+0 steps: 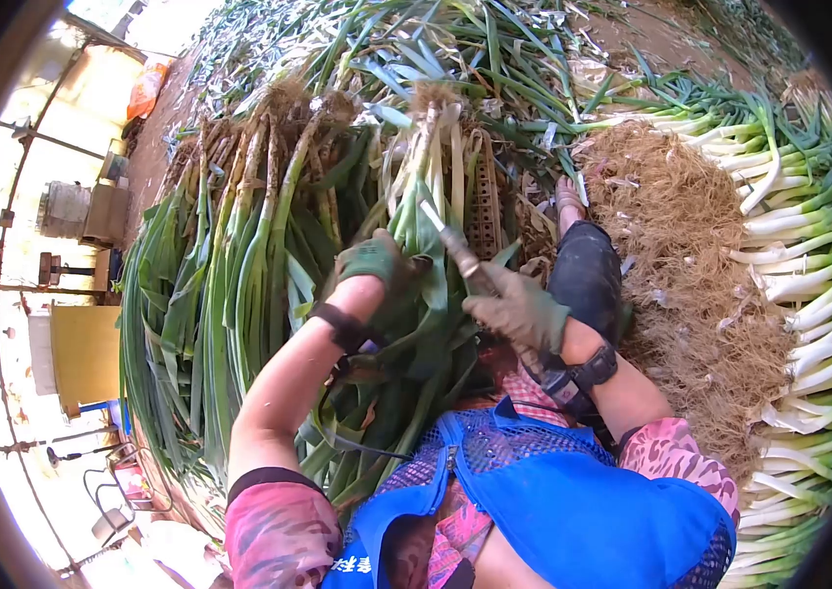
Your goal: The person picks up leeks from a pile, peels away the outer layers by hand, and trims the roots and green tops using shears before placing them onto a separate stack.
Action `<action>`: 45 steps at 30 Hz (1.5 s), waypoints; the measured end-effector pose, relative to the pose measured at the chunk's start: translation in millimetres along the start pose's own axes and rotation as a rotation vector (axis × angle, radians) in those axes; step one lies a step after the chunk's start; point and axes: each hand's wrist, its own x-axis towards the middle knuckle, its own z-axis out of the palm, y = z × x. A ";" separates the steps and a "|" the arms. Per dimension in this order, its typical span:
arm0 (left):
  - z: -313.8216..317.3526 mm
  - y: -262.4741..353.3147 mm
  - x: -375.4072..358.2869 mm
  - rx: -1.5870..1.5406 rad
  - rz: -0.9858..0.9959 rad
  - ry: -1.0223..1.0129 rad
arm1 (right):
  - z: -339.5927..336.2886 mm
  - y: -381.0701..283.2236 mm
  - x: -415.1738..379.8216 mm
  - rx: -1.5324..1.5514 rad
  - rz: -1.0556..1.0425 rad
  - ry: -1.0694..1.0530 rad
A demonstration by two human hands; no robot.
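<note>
My left hand (373, 259), in a green glove, is closed round the stalks of some leeks (419, 187) whose roots point away from me. My right hand (519, 310), also gloved, is wrapped round the handle of a long tool (453, 243) with a narrow metal tip. That tip lies against or just over the pale stalks, right of my left hand. Uncleaned leeks (249, 226) with brown roots and long green leaves are piled to the left. A brown slatted crate (485, 191) shows partly behind the held stalks.
Cleaned white leeks (808, 294) line the right side, beside a heap of cut roots (696, 265). Loose leaves (387, 49) cover the ground ahead. My bare foot (569, 201) is near the crate. Boxes (87, 348) and a metal frame stand at the left.
</note>
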 end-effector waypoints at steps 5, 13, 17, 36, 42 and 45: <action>10.6 9.8 7.5 -0.064 -0.020 -0.059 | 3.2 3.6 6.9 -0.133 0.263 0.115; 7.0 15.7 5.5 -0.030 -0.012 -0.086 | 19.1 5.5 44.6 -0.313 0.146 0.225; 8.4 15.1 3.8 -0.037 0.001 -0.068 | 0.4 -0.1 100.2 -0.279 0.232 0.249; 9.4 17.4 3.3 -0.021 -0.026 -0.076 | -9.7 -3.0 129.1 -0.386 0.307 0.239; 12.0 17.7 4.7 -0.006 -0.047 -0.060 | -48.8 20.5 226.4 -0.224 0.247 0.173; 11.0 16.2 5.8 -0.019 -0.035 -0.072 | -51.7 15.7 219.5 -0.501 0.109 0.129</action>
